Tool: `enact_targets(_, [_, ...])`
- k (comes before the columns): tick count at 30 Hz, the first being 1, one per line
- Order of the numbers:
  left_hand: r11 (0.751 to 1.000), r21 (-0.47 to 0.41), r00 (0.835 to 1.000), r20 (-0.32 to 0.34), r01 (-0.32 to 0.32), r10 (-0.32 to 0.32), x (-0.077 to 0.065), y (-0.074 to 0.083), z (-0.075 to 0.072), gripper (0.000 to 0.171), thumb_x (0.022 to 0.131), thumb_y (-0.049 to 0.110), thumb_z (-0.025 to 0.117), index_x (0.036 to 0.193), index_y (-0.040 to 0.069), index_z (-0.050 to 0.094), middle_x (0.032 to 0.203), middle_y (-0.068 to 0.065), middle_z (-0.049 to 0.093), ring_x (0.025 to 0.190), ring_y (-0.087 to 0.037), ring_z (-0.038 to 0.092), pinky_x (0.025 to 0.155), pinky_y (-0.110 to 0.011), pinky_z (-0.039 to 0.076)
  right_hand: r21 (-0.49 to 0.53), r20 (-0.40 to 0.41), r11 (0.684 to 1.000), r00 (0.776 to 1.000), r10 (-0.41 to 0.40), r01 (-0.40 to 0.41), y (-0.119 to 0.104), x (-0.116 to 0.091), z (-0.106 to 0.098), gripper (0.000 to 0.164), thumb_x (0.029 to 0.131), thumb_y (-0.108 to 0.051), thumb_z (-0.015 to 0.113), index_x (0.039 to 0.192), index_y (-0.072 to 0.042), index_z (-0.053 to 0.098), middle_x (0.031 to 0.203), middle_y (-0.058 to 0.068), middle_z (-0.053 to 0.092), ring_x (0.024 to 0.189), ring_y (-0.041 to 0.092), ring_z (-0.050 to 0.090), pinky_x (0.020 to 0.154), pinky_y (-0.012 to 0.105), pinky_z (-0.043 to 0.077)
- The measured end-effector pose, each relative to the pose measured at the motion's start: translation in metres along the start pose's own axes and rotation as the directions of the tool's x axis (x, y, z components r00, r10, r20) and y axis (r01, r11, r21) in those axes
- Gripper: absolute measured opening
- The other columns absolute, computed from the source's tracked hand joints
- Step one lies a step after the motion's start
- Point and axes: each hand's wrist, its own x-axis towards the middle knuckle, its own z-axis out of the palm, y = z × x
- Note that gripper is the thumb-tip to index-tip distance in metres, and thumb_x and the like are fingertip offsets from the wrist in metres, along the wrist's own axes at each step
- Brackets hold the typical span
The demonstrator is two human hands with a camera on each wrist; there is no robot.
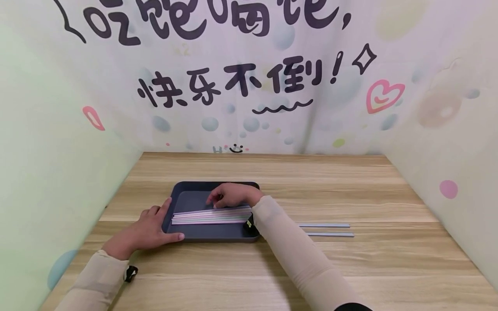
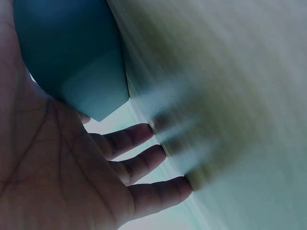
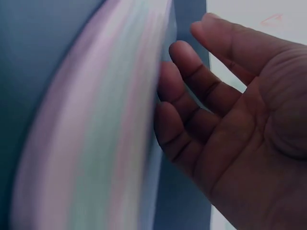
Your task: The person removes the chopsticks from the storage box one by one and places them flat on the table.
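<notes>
A dark grey rectangular tray [image 1: 193, 198] lies on the table with a bundle of long, thin strips [image 1: 210, 217] inside. In the right wrist view the strips [image 3: 100, 129] look pink, white and pale green, blurred by closeness. My left hand [image 1: 151, 228] rests at the tray's left end, thumb along the front corner and fingers spread. The left wrist view shows the tray's corner [image 2: 72, 62] against that palm. My right hand [image 1: 233, 194] is over the tray, just behind the strips, with fingers loosely bent and fingertips beside the bundle. Nothing shows between its fingers and thumb.
Two thin bluish-grey strips [image 1: 330, 225] lie on the wooden table [image 1: 350, 268] to the right of the tray, partly hidden behind the right forearm. A printed curtain [image 1: 241, 129] stands along the table's back edge, and pale walls flank both sides.
</notes>
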Motion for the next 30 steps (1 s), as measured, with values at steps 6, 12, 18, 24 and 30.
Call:
enact_targets(6, [1.0,-0.001,1.0,-0.003,0.005,-0.005,0.0,-0.001,0.001,0.125,0.076,0.074,0.067,0.154,-0.006,0.012,0.137,-0.042,0.034,0.124,-0.061,0.033,0.094,-0.066,0.039,0.054,0.004,0.999,1.0,0.01,-0.01,0.005,0.002,0.003,0.024,0.098,-0.006,0.062,0.121,-0.01,0.069,0.093,-0.001,0.062,0.082,0.01,0.052,0.072,0.022,0.043])
enact_targets(12, [1.0,0.003,1.0,0.001,0.01,-0.01,0.001,-0.001,0.001,0.126,0.075,0.076,0.066,0.155,-0.006,0.012,0.137,-0.042,0.034,0.124,-0.061,0.033,0.094,-0.066,0.04,0.039,-0.003,0.999,1.0,0.012,-0.011,0.008,0.003,0.005,0.025,0.097,-0.004,0.062,0.12,-0.01,0.07,0.093,-0.002,0.061,0.082,0.01,0.051,0.073,0.022,0.043])
enact_targets(18, [1.0,0.004,1.0,0.011,0.017,-0.017,0.002,-0.001,0.002,0.126,0.075,0.076,0.066,0.155,-0.006,0.012,0.138,-0.042,0.034,0.125,-0.061,0.033,0.094,-0.066,0.039,-0.001,0.0,1.0,1.0,0.02,-0.02,0.011,0.005,0.007,0.023,0.098,-0.004,0.06,0.117,-0.013,0.071,0.092,-0.003,0.06,0.082,0.01,0.051,0.072,0.022,0.042])
enact_targets(24, [1.0,0.007,1.0,0.007,0.012,-0.012,0.002,0.0,0.002,0.126,0.075,0.077,0.065,0.154,-0.006,0.012,0.138,-0.042,0.034,0.124,-0.061,0.033,0.094,-0.066,0.04,0.013,0.002,0.999,1.0,0.03,-0.03,0.014,0.007,0.008,0.022,0.098,0.0,0.058,0.111,-0.013,0.072,0.088,-0.002,0.059,0.078,0.01,0.05,0.067,0.021,0.041])
enact_targets(30, [1.0,0.01,1.0,0.016,0.023,-0.024,0.002,0.0,0.001,0.126,0.075,0.076,0.066,0.155,-0.005,0.011,0.137,-0.042,0.033,0.123,-0.061,0.033,0.093,-0.067,0.04,-0.016,-0.019,1.0,1.0,0.022,-0.022,0.014,0.007,0.009,0.023,0.099,0.0,0.055,0.11,-0.012,0.072,0.088,-0.002,0.06,0.076,0.01,0.05,0.068,0.021,0.041])
